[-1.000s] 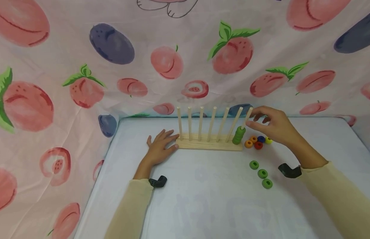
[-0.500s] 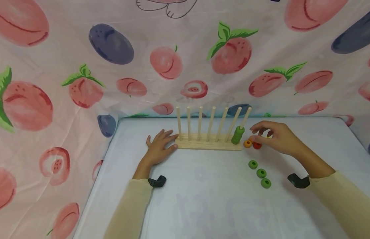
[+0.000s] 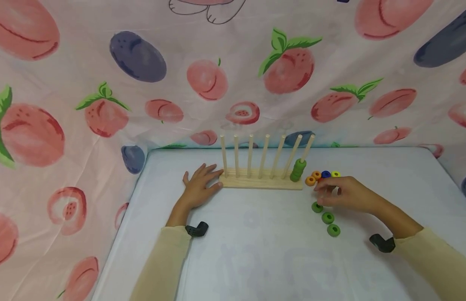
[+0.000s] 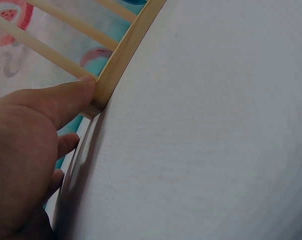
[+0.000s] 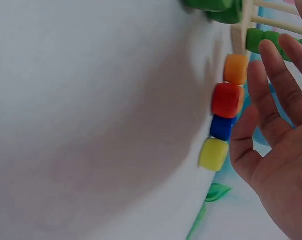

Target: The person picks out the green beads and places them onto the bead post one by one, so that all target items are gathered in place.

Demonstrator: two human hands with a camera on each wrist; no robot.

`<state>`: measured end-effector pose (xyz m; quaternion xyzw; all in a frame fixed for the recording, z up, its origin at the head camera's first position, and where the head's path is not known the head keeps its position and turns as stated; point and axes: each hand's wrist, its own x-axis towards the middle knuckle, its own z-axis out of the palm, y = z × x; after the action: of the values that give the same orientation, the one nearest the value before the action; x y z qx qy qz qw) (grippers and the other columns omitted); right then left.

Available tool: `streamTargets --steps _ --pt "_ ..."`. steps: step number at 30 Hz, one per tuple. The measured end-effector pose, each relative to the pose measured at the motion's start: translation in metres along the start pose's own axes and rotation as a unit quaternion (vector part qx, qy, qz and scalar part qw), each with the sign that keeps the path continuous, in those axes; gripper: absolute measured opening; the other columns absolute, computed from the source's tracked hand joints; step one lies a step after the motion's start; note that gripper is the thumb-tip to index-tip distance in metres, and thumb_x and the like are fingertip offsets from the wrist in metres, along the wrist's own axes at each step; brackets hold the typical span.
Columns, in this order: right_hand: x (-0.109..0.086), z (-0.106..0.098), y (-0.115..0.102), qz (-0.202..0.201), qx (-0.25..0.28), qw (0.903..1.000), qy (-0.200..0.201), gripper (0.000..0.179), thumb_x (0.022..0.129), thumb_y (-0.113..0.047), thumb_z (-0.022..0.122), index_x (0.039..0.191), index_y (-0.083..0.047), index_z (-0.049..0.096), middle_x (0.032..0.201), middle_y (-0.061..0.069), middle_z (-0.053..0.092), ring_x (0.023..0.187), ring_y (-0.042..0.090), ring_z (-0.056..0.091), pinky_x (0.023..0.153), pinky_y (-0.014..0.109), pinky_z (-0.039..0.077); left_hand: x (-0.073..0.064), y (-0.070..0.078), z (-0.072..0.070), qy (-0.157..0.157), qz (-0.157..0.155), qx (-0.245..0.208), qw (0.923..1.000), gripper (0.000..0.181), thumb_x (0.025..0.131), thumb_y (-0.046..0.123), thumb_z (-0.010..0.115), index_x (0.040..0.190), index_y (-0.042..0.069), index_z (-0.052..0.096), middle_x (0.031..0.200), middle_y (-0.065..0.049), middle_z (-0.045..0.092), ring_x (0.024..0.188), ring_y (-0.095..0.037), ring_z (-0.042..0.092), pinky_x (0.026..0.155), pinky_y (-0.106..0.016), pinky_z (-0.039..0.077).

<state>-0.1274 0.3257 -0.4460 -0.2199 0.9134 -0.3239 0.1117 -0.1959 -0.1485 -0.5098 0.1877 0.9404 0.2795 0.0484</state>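
A wooden peg rack [image 3: 251, 181] with several upright pegs stands toward the back of the table. Green beads [image 3: 298, 170] are stacked on its rightmost peg; the other pegs are bare. My left hand [image 3: 199, 186] lies with spread fingers against the rack's left end, and in the left wrist view the thumb [image 4: 76, 97] touches the base's corner. Over the table to the right, my right hand [image 3: 347, 192] holds nothing, its fingers loosely bent. Its fingertips hover right by the farthest of three loose green beads [image 3: 328, 218], which form a slanting row.
Beyond the right hand sits a cluster of beads: orange beads [image 3: 310, 180], a blue bead [image 3: 325, 174], a yellow bead [image 3: 336, 174] and a red bead [image 5: 225, 100], mostly hidden in the head view. A fruit-print curtain [image 3: 217, 42] hangs behind the white table [image 3: 255, 242].
My right hand has come away from the top of the rightmost peg, passing over the coloured cluster and down toward the loose green beads. The left hand stays at the rack's end.
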Motion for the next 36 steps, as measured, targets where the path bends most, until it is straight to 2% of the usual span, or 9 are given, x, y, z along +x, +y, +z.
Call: streamTargets --steps 6,10,18,24,29,36 --pt "-0.004 0.008 0.008 0.019 0.012 0.9991 -0.035 0.036 0.083 -0.042 0.084 0.111 -0.021 0.073 0.099 -0.012 0.073 0.085 0.007 0.059 0.073 0.022 0.052 0.000 0.000 0.001 -0.001 -0.001 0.003 1.0000 0.053 0.101 0.053 0.057 0.150 0.035 0.052 0.165 0.005 0.037 0.160 -0.027 0.015 0.117 -0.071 -0.010" --pt "-0.006 0.012 0.012 0.024 0.016 0.9982 -0.053 0.035 0.083 -0.042 0.085 0.110 -0.024 0.073 0.101 -0.013 0.073 0.087 0.010 0.060 0.073 0.022 0.052 -0.001 -0.001 0.001 -0.003 -0.004 0.003 1.0000 0.052 0.101 0.053 0.057 0.150 0.035 0.052 0.165 0.005 0.037 0.160 -0.027 0.015 0.117 -0.071 -0.010" --pt "-0.005 0.016 0.014 0.012 0.000 0.9988 -0.048 0.031 0.082 -0.039 0.086 0.106 -0.025 0.074 0.097 -0.013 0.071 0.084 0.008 0.058 0.071 0.021 0.052 0.000 0.001 0.001 -0.001 -0.001 0.003 1.0000 0.052 0.101 0.053 0.058 0.149 0.035 0.053 0.165 0.004 0.037 0.159 -0.027 0.015 0.117 -0.072 -0.010" --pt "-0.004 0.018 0.013 0.019 -0.003 0.9987 -0.047 0.028 0.083 -0.036 0.086 0.105 -0.024 0.074 0.097 -0.012 0.071 0.084 0.009 0.059 0.072 0.021 0.053 -0.001 0.001 0.001 -0.003 -0.005 0.005 1.0000 0.053 0.101 0.053 0.058 0.150 0.034 0.053 0.165 0.004 0.037 0.159 -0.027 0.015 0.117 -0.071 -0.009" --pt "-0.004 0.016 0.010 0.029 -0.009 0.9986 -0.044 0.028 0.083 -0.036 0.085 0.105 -0.024 0.074 0.095 -0.013 0.071 0.084 0.009 0.059 0.072 0.021 0.053 -0.001 0.002 0.000 -0.001 -0.002 0.002 1.0000 0.053 0.101 0.052 0.058 0.149 0.033 0.053 0.165 0.004 0.038 0.159 -0.028 0.015 0.117 -0.072 -0.009" --pt "-0.005 0.010 0.005 0.017 -0.020 0.9993 -0.029 0.028 0.084 -0.040 0.084 0.105 -0.024 0.073 0.086 -0.014 0.065 0.080 0.005 0.057 0.069 0.022 0.051 -0.001 0.002 0.001 0.005 -0.001 0.007 1.0000 0.052 0.100 0.053 0.058 0.149 0.034 0.054 0.165 0.003 0.038 0.159 -0.029 0.017 0.117 -0.072 -0.008"
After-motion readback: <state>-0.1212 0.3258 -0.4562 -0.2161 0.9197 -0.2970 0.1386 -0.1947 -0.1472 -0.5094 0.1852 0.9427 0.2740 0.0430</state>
